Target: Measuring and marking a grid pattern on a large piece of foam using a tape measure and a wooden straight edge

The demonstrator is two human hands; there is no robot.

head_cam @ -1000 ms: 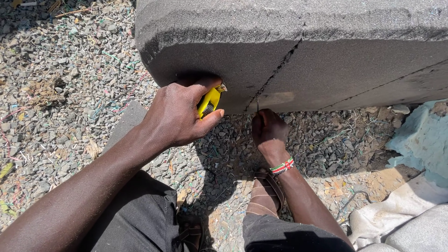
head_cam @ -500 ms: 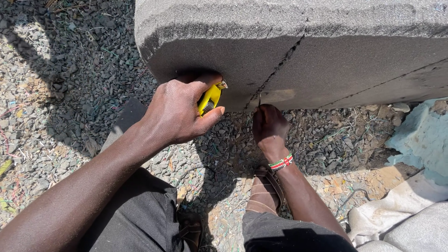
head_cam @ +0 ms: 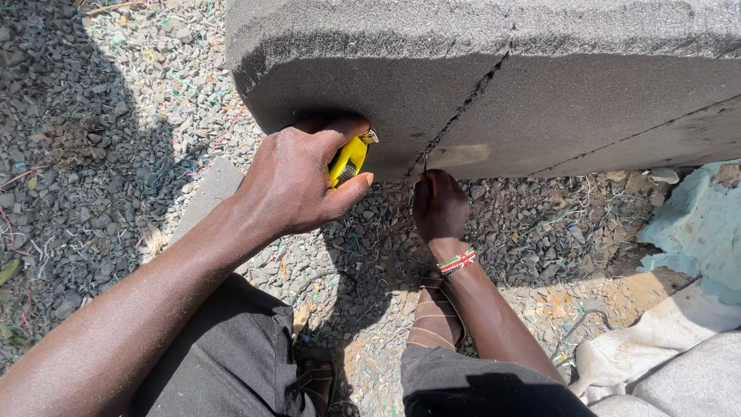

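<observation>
A big grey foam block [head_cam: 556,100] lies on gravel, with a dark slit [head_cam: 463,108] running slantwise down its front face. My left hand [head_cam: 297,181] is shut on a small yellow tool [head_cam: 349,158] with a metal tip and presses it against the foam's lower edge, left of the slit. I cannot tell what kind of tool it is. My right hand [head_cam: 440,205], with a beaded bracelet [head_cam: 457,262] at the wrist, is pinched on a thin dark sliver [head_cam: 424,164] at the slit's bottom end.
Grey gravel [head_cam: 116,131] with bits of coloured thread covers the ground. A pale blue foam piece [head_cam: 695,232] and white sacks [head_cam: 656,363] lie at the right. My knees in dark trousers [head_cam: 231,363] and sandalled feet are below the hands.
Both hands stay where they were against the foam's lower edge. The view has drifted slightly.
</observation>
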